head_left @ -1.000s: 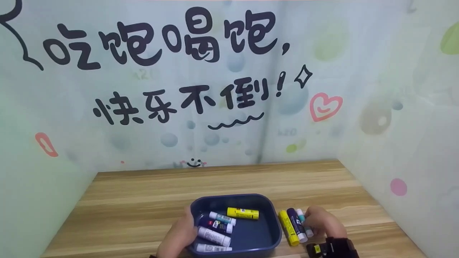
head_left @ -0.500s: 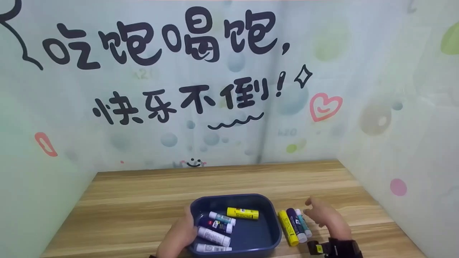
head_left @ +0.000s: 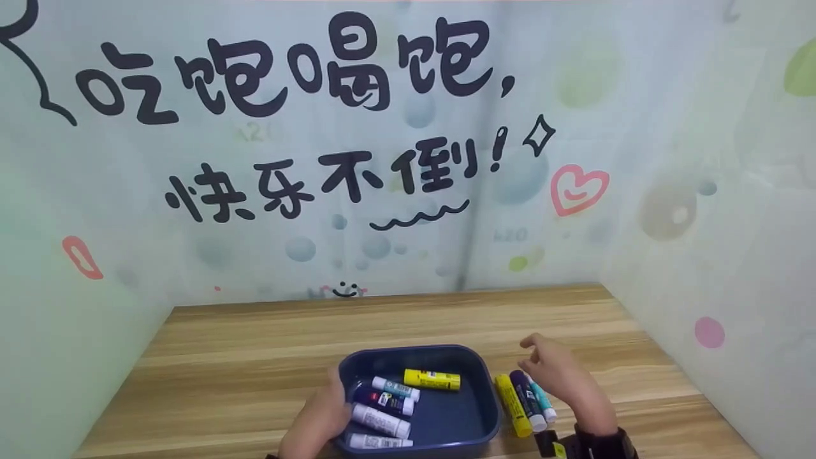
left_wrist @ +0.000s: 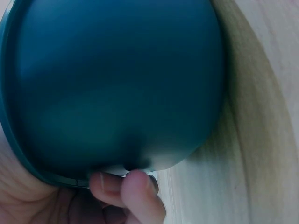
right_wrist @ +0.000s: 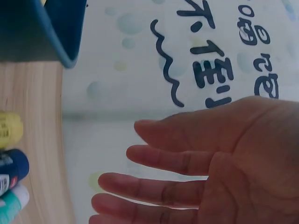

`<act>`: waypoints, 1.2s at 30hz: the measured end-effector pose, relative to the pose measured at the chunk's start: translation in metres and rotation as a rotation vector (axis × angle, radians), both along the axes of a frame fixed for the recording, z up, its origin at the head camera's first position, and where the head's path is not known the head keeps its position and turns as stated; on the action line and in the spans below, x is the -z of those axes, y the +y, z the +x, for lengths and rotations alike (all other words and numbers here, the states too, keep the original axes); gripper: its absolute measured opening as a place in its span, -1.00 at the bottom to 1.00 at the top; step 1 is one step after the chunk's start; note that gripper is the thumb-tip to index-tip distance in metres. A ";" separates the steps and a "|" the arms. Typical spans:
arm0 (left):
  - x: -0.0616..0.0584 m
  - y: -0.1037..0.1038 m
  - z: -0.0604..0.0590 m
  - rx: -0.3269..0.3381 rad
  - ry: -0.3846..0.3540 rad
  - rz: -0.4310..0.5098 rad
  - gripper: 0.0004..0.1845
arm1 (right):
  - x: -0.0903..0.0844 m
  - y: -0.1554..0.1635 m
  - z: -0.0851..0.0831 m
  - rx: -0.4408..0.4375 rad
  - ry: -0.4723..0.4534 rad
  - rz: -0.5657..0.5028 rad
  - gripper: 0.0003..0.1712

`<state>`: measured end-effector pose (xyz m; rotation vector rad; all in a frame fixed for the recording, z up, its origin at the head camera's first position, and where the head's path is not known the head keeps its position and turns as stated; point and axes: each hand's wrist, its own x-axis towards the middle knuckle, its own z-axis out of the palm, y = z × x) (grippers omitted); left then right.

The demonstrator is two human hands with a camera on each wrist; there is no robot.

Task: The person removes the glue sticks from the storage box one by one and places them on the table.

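My left hand (head_left: 322,408) grips the left rim of a dark blue plastic bin (head_left: 456,417); in the left wrist view its fingertips (left_wrist: 142,198) curl against the bin's outer wall (left_wrist: 126,84). Inside lie a yellow glue stick (head_left: 432,380), a small teal-and-white one (head_left: 396,388), a navy one (head_left: 386,403) and two white tubes (head_left: 381,421). My right hand (head_left: 558,370) is held above the table with loosely spread fingers and nothing in it. Below it, right of the bin, a yellow glue stick (head_left: 512,405), a navy one (head_left: 526,398) and a teal one (head_left: 542,401) lie side by side.
The wooden table (head_left: 268,344) carries the bin near its front. A pale printed curtain (head_left: 408,255) with black lettering rises behind it and along both sides. A black wrist strap (head_left: 599,444) sits on my right wrist.
My right hand has let go of the teal glue stick, risen off it and moved up and left over the row. The left hand and bin have stayed put.
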<state>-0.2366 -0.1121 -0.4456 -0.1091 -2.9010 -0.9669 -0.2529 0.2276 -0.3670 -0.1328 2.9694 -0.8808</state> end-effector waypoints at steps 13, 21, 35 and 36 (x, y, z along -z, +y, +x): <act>-0.001 0.001 0.000 -0.010 -0.005 0.006 -0.30 | 0.005 -0.055 0.014 -0.168 0.209 0.044 -0.70; -0.001 0.000 0.000 -0.004 0.004 0.012 -0.29 | 0.014 -0.087 0.025 -0.411 0.166 0.102 -0.65; -0.003 0.000 0.001 -0.021 -0.019 -0.007 -0.30 | 0.051 -0.139 0.033 -0.577 -0.256 0.118 -0.57; -0.003 0.000 0.001 -0.017 -0.014 -0.010 -0.30 | 0.054 -0.140 0.032 -0.578 -0.266 0.124 -0.54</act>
